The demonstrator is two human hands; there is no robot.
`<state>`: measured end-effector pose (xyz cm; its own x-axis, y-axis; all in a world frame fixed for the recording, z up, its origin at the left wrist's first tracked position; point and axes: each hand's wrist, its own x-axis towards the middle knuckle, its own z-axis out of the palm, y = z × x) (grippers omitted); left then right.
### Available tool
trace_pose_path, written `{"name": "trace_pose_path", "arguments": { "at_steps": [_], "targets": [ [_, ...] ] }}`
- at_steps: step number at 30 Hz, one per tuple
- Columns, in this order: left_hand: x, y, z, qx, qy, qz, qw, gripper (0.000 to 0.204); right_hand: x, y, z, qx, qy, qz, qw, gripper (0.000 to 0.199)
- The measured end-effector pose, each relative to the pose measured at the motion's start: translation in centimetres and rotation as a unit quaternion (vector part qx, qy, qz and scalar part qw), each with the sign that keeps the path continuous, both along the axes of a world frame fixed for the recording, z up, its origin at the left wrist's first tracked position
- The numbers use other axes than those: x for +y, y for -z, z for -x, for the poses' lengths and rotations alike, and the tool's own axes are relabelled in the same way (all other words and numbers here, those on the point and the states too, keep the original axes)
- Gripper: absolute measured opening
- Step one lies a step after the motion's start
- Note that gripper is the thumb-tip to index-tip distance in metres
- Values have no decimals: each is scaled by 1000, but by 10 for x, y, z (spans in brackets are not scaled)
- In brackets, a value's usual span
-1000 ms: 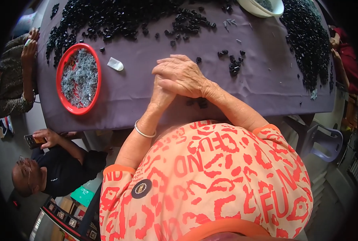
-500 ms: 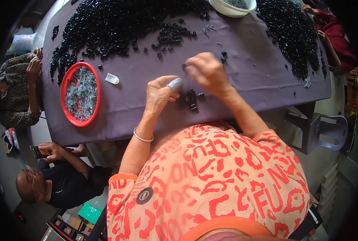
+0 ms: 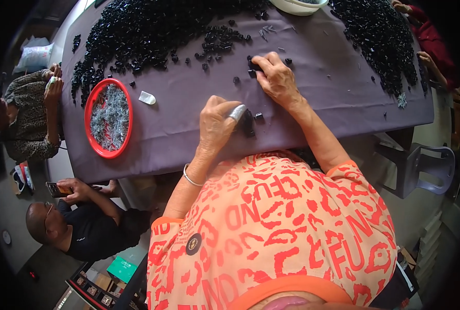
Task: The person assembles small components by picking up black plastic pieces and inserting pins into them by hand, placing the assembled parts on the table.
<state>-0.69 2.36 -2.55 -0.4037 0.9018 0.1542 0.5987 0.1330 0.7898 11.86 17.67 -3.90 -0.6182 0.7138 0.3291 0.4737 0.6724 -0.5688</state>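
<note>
Table [image 3: 188, 88] draped in smooth purple-grey fabric, seen from above. Right of centre, the person's bare right hand [image 3: 279, 77] bends its fingertips over a small cluster of shiny black block-like pieces [image 3: 251, 66]; whether they pinch one cannot be told. Nearer and further left, the bare left hand [image 3: 215, 123], one digit wearing a silvery-white finger cover [image 3: 237, 112], curls beside a dark clump of similar black pieces [image 3: 248, 126]; its grip is hidden too. One loose black block [image 3: 236, 80] lies between the hands. At left, a red oval tray [image 3: 108, 154] holds thin grey slivers [image 3: 110, 119]; a large glossy black heap [image 3: 132, 36] fills the far left. Such small parts probably handle best with light fingertip pinches, few at once, the covered digit steadying the clump so nothing scatters.
</note>
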Motion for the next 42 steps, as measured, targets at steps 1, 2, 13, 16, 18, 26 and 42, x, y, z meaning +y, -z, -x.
{"name": "trace_pose_path", "arguments": {
  "at_steps": [1,2,13,16,18,26,42],
  "targets": [
    [0,-2,-4,-12,8,11,1000,15,2,-4,4,-5,-18,7,1000,26],
    [0,-6,-8,-10,8,12,1000,15,4,-8,6,-11,-35,13,999,28],
    [4,0,-4,34,-14,-35,999,21,39,-6,-38,77,67,-25,994,10],
    [3,-3,-8,48,25,14,998,22,67,-4,-35,41,84,10,996,10],
    [0,-5,-10,39,3,-18,999,22,72,-2,-27,8,58,46,997,11],
    [12,4,19,-15,-113,-31,993,21,64,-12,-26,-52,39,-119,991,7],
    [37,13,14,133,-44,-85,986,19,-11,-16,-31,150,-65,195,967,12]
  ]
}}
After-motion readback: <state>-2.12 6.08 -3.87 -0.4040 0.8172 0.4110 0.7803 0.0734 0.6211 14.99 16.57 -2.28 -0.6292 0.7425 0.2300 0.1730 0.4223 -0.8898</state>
